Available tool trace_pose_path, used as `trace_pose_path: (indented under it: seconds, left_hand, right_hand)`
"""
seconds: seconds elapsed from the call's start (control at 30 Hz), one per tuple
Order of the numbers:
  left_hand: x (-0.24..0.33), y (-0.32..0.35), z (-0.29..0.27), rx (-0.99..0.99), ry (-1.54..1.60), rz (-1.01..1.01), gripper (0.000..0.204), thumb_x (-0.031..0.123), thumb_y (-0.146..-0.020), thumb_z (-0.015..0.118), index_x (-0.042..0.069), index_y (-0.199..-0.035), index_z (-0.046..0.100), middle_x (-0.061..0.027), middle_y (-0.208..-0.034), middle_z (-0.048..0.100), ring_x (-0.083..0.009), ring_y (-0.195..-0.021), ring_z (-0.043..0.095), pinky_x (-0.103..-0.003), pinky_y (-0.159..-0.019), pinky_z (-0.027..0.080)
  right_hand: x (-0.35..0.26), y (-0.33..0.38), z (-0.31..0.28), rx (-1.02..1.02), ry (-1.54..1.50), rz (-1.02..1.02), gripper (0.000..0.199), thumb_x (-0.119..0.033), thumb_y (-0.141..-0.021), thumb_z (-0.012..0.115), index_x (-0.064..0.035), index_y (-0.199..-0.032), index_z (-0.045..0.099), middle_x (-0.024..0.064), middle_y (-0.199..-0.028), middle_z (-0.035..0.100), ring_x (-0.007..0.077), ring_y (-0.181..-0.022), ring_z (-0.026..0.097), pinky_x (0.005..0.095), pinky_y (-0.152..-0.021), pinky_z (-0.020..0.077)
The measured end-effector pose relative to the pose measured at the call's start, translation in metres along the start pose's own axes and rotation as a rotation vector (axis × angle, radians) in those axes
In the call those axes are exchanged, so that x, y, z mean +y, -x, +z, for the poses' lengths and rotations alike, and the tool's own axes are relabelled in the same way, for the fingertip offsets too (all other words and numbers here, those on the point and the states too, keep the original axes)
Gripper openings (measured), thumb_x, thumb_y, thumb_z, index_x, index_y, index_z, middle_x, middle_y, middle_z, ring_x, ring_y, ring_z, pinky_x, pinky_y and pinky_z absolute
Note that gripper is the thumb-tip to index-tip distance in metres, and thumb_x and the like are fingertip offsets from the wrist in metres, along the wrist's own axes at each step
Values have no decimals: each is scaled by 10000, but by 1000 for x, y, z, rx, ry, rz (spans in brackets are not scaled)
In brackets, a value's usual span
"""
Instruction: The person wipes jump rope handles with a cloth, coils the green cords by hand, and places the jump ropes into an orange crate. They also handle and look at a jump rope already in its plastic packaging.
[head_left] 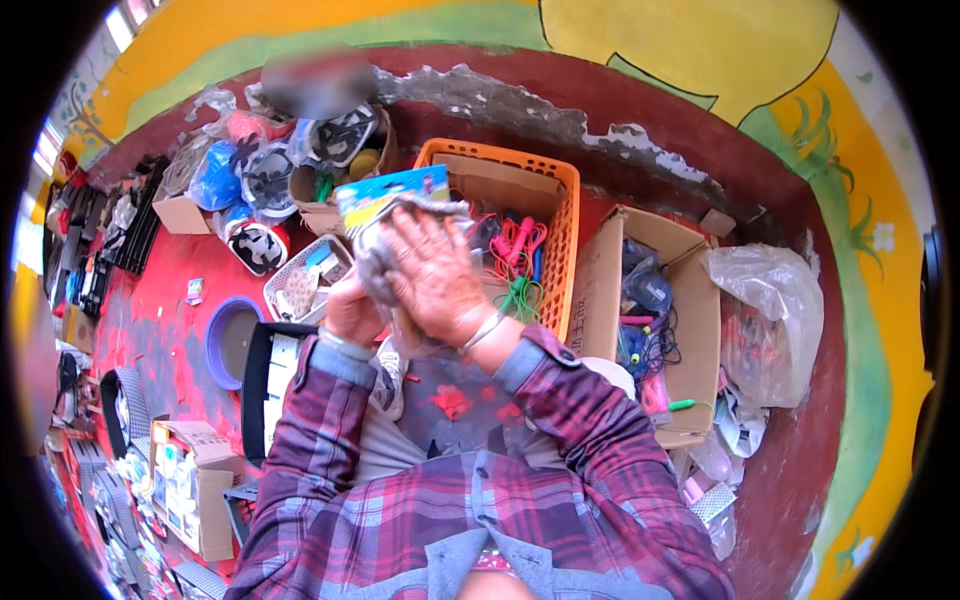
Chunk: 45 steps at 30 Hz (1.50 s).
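Head view | left hand: curled round lower-left edge of grey, plastic-wrapped packet with blue-and-yellow header card, apparently bearing its weight | right hand: palm laid on packet face, unclenched, likely steadying it | packet: held up before left edge of orange perforated plastic basket | pink-and-green corded handles: inside, probably corralled by basket walls
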<state>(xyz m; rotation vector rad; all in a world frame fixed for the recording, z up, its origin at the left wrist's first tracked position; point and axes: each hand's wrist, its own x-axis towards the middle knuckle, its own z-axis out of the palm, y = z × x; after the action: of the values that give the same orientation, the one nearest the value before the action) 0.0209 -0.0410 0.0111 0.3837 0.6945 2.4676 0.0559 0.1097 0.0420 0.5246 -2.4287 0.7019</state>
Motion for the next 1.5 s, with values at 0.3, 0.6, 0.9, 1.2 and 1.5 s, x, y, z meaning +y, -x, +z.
trace_pose_path:
  seconds: [0.3, 0.6, 0.9, 1.2, 1.5]
  left_hand:
    - [-11, 0, -5, -14, 126, -14, 516, 349, -961, 284, 33, -1368, 321, -114, -1400, 362, -245, -1281, 368, -382, -1076, 269]
    - [-33, -15, 0, -129, -405, 192, 475, 266, -990, 289, 4, -1385, 258, -116, -1429, 304, -217, -1312, 307, -336, -1099, 211]
    - [-23, -15, 20, 38, 49, -93, 414, 236, -986, 293, -4, -1314, 367, -131, -1312, 459, -253, -1206, 446, -375, -1038, 323]
    - [-13, -19, 6, 85, -31, -152, 387, 155, -911, 453, -25, -1253, 429, -138, -1183, 560, -228, -1049, 564, -376, -931, 431]
    - [-25, -13, -6, -264, -1075, -145, 320, 113, -899, 486, 2, -1199, 493, -107, -1111, 554, -183, -1045, 511, -315, -909, 417]
  right_hand:
    - [1, 8, 4, -1, -122, -57, 634, -291, -787, 582, -7, -1322, 397, 146, -1421, 332, 304, -1326, 294, 473, -1074, 184]
    - [12, 2, 12, 116, -173, 142, 545, -311, -875, 494, -14, -1323, 399, 136, -1456, 266, 302, -1357, 221, 478, -1079, 152]
    - [116, 6, 56, 149, -732, 694, 329, -258, -919, 436, 33, -943, 587, 269, -812, 607, 439, -809, 584, 449, -693, 465]
    - [92, -16, -47, 316, -1098, 608, 374, -225, -964, 425, 48, -1212, 491, 68, -1061, 594, 136, -947, 547, 253, -832, 435]
    - [37, -12, -26, -117, -410, 99, 555, -354, -663, 746, -83, -1110, 558, 155, -1057, 591, 309, -982, 578, 392, -803, 463]
